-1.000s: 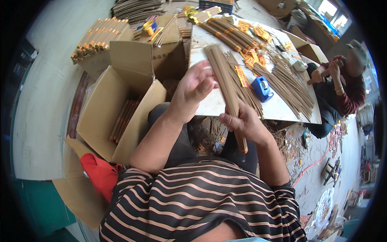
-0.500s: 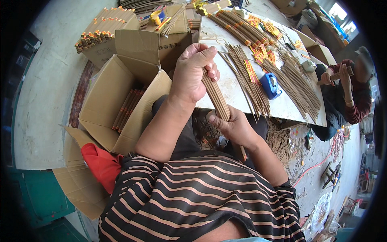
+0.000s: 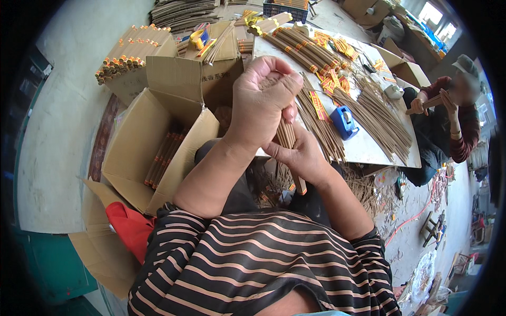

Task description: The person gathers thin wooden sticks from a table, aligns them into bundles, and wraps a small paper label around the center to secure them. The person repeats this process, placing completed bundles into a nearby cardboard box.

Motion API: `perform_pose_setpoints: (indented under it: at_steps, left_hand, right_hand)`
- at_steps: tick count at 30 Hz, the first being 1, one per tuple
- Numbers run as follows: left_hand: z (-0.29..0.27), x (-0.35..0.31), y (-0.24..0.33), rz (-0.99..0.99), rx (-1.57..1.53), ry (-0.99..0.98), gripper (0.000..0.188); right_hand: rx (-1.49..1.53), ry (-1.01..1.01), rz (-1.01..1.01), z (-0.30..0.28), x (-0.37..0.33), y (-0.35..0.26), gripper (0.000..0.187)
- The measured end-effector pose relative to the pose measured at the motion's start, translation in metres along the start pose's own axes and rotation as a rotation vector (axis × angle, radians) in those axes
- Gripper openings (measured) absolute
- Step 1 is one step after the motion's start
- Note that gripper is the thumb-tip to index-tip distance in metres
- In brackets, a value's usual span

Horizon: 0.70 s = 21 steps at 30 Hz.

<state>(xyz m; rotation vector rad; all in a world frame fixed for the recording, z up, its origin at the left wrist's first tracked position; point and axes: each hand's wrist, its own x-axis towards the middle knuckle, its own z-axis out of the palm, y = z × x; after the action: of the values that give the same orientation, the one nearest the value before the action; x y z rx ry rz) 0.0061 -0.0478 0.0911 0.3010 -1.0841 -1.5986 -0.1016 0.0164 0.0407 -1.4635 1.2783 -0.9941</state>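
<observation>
The left hand (image 3: 266, 102) curls around the brown stick bundle (image 3: 286, 135) near its top; just below, the right hand (image 3: 304, 159) clasps it.

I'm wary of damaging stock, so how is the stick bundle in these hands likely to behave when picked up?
The stick bundle is probably stiff, running straight below the left hand. It might splay if gripped loosely, being many slim parallel lengths. It may be brittle: slender brown pieces litter the floor.
</observation>
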Motion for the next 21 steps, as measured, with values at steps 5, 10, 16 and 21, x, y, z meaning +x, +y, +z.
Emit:
perform_pose_setpoints:
  at_steps: [5,10,16,21]
  left_hand:
    - [-0.007,0.000,0.000,-0.067,-0.057,-0.109,0.050]
    - [-0.009,-0.026,-0.025,-0.019,0.032,-0.027,0.060]
    - [0.007,-0.034,-0.024,-0.069,0.146,0.123,0.026]
    - [0.012,-0.032,-0.018,0.050,0.383,0.123,0.021]
  right_hand:
    - [0.080,0.048,0.056,0.010,-0.002,0.004,0.027]
    - [-0.057,0.148,-0.126,0.013,0.003,0.034,0.020]
    - [-0.129,0.303,-0.194,0.021,0.001,0.040,0.029]
    - [-0.221,0.332,-0.421,0.018,0.007,0.025,0.037]
